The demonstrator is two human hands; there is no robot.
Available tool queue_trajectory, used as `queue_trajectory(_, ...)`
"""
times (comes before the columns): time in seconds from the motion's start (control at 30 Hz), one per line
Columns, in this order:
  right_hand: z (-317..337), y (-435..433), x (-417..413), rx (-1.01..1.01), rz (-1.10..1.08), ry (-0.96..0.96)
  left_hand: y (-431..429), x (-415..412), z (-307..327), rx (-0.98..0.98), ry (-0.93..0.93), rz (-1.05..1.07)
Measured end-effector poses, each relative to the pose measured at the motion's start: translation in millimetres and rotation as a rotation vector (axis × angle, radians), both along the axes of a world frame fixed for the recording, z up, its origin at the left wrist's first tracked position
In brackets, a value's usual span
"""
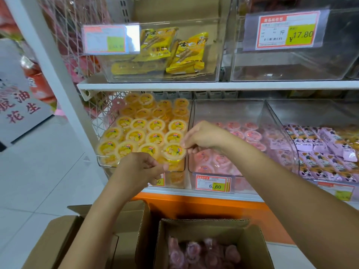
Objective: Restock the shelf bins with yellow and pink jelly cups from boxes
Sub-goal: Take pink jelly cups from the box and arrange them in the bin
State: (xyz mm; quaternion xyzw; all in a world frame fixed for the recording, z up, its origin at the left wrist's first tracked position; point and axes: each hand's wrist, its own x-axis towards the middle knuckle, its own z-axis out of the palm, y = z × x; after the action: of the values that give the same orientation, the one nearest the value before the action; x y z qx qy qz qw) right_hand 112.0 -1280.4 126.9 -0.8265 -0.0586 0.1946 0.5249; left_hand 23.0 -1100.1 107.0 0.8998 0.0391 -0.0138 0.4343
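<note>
A clear bin (101, 160) on the lower shelf is packed with rows of yellow jelly cups (136, 135). At its front right corner one yellow cup (174, 151) is held between my two hands. My left hand (139, 167) pinches its lower left rim, and my right hand (202, 135) pinches its right rim. The neighbouring clear bin (229, 109) holds pink jelly cups (250, 135) in a low layer. Below, an open cardboard box (258, 239) contains pink cups (204, 253).
A second open cardboard box (60, 235) sits at the lower left, its inside hidden by my left arm. A bin of purple packets (320, 152) stands to the right. The upper shelf (213, 86) carries bins with yellow snack packs (186, 53). Price tags (212, 184) hang on the bin fronts.
</note>
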Motion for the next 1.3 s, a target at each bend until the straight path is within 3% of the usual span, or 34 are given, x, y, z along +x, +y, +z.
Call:
queue_trajectory(0.1, 2.0, 4.5, 4.9, -0.057, 0.03, -0.005, -5.9, 2.2, -0.4, -0.076, 0.109, -0.003)
queue_trajectory(0.2, 4.8, 6.3, 11.2, -0.111, 0.018, -0.095, -16.2, 5.7, -2.4, -0.302, 0.197, 0.047)
queue_trajectory(0.4, 10.7, 14.1, 14.4, -0.185, 0.092, -0.11, -24.2, 10.3, -6.2, -0.55, 0.264, 0.16)
queue_trajectory(0.53, -1.4, 16.7, 15.3, -0.156, 0.043, -0.199, -26.0, 11.0, -5.7, -0.587, 0.211, 0.184)
queue_trajectory(0.7, -4.8, 11.9, 5.9, -0.248, 0.007, -0.45, -32.0, 11.4, -10.7, -0.59, 0.095, 0.234)
queue_trajectory(0.97, 10.2, -31.7, -45.4, -0.134, 0.03, -0.471, -31.4, -8.9, -9.0, -0.516, 0.099, 0.156)
queue_trajectory(1.07, -6.3, -63.6, -81.9, -0.091, 0.193, -0.35, -29.0, -30.2, -21.9, -0.439, 0.164, 0.01)
queue_trajectory(1.17, -60.0, -84.8, -110.0, -0.052, 0.371, -0.068, -39.7, -51.2, -59.8, -0.43, 0.295, -0.123)
queue_trajectory(1.3, -169.8, -93.7, -118.7, -0.234, 0.409, 0.204, -59.9, -59.6, -138.6, -0.253, 0.556, -0.171)
